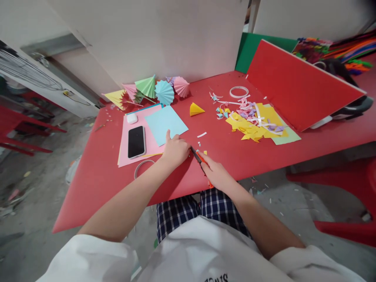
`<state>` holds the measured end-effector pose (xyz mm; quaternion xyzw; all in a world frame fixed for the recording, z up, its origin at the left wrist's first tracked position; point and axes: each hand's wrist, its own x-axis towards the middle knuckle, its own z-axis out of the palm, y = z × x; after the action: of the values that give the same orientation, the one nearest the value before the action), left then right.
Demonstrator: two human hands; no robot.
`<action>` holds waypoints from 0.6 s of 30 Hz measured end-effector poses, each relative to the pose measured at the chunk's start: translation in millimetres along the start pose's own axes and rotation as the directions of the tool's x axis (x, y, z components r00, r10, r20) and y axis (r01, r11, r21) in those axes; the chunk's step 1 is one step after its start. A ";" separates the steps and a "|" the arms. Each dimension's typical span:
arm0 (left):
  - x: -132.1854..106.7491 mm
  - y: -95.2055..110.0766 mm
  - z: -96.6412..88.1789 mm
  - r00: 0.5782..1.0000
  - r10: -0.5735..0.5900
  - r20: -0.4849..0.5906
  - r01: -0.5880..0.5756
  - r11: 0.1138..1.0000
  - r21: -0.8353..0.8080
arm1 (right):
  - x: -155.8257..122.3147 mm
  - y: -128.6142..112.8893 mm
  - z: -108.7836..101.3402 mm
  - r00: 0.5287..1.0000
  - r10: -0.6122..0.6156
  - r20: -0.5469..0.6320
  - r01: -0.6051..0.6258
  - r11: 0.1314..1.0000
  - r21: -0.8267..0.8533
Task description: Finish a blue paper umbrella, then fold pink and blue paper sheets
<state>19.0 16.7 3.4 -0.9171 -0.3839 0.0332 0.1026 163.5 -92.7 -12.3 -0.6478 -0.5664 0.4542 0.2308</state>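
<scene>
So by the look of it, a fair bit is done: a row of folded paper umbrellas (164, 93) sits finished at the back of the red worktop (96, 188), and a messy heap of paper scraps (246, 131) on the right suggests plenty of snipping. A yellow folded wedge (196, 110) lies on its own, probably half-made, and the flat blue sheet (166, 123) looks uncut.

The scissors (195, 153) are near the front edge, between the two hands. The right hand (216, 172) has its grip wrapped round the orange handles. The left hand (176, 150) is bunched up at the blade tips; can't tell if it's pinching anything, since the fingers cover that spot. No idea how wide the blades are, either.

The left forearm hides part of a tape ring (140, 167), and the red board (293, 86) blocks most of some dark thing behind it.
</scene>
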 end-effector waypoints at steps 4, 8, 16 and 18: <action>-0.2 0.4 -0.4 1.000 0.017 -0.008 -0.017 1.000 0.011 | -1.9 -1.8 0.3 1.000 -0.025 0.004 0.026 0.998 -0.049; -0.1 1.0 -1.7 1.000 0.017 -0.003 -0.017 0.999 0.028 | -2.8 -3.1 1.2 0.999 -0.043 -0.006 0.043 0.994 -0.097; 0.1 1.5 -0.6 1.000 0.022 -0.008 -0.021 0.999 0.026 | -4.4 -3.8 3.9 0.998 -0.060 -0.029 0.057 0.993 -0.099; 0.2 1.7 -0.9 1.000 0.019 -0.002 -0.018 0.999 0.031 | -4.7 -4.3 4.4 0.998 -0.056 -0.029 0.053 0.994 -0.092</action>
<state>20.4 15.5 3.9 -0.9190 -0.3746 0.0388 0.1169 157.8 -97.0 -9.4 -0.6490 -0.6005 0.4109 0.2222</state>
